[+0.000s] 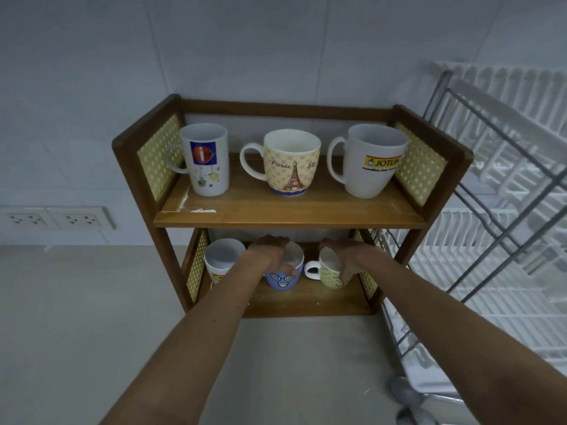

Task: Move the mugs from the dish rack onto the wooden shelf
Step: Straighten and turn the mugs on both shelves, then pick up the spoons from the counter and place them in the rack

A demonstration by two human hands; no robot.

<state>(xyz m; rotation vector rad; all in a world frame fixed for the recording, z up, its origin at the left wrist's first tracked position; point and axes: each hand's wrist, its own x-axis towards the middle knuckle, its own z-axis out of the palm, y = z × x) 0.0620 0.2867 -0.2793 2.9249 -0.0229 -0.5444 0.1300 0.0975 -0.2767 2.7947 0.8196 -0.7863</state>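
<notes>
A two-level wooden shelf (291, 216) stands against the wall. On its top board are a white mug with a red and blue logo (207, 162), a yellow Paris mug (290, 167) and a white Jotun mug (372, 164). The lower board holds a white mug (221, 260) at the left. My left hand (270, 254) grips a blue face mug (282, 279) by its rim in the middle. My right hand (343, 259) holds a green dotted mug (329, 273) at the right. Both mugs stand on the lower board.
A white and grey dish rack (497, 210) fills the right side; I see no mugs in it. Metal spoons (408, 400) lie by its lower corner. Wall sockets (58, 219) sit at the left. A pale counter (92, 317) runs in front of the shelf.
</notes>
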